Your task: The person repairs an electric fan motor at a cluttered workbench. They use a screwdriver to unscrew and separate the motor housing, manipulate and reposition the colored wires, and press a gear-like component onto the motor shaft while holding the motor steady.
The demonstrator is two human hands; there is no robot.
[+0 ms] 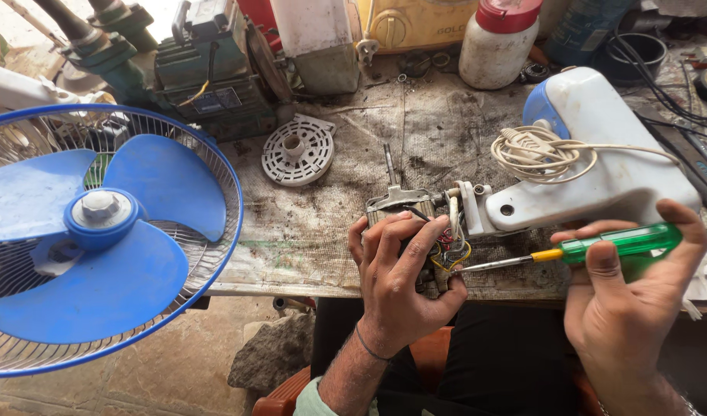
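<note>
Head view, looking down at a dirty worktable [307, 246].

Left hand [403, 281]: fingers closed around a small electric motor [403, 204] at the near table edge, thumb on the right side of it. The motor's shaft points away from the person; most of the body is hidden under the hand. Coloured wires [450, 246], red and yellow among them, bunch at the motor's right side.

Right hand [627, 296]: fingers gripping a screwdriver [569, 253] with a green translucent handle and yellow collar. It lies near horizontal, shaft pointing left, tip in at the wire bundle just beside the left thumb. Can't tell exactly what the tip touches.

Just right of the motor: a white plastic appliance housing [600, 177] with a blue panel, lying on its side, its neck end next to the motor. A coiled white power cord [534, 154] rests on top of it.

Behind the motor, well apart: a round white slotted plastic cover [298, 152] flat on the table.

Far left: a blue three-blade fan [91, 231] in a blue wire guard, overhanging the table edge.

Back of table: a white jar with red lid [496, 42], a green metal machine [207, 77], a yellow appliance body [415, 21]. Black cables [665, 85] at the far right.
</note>
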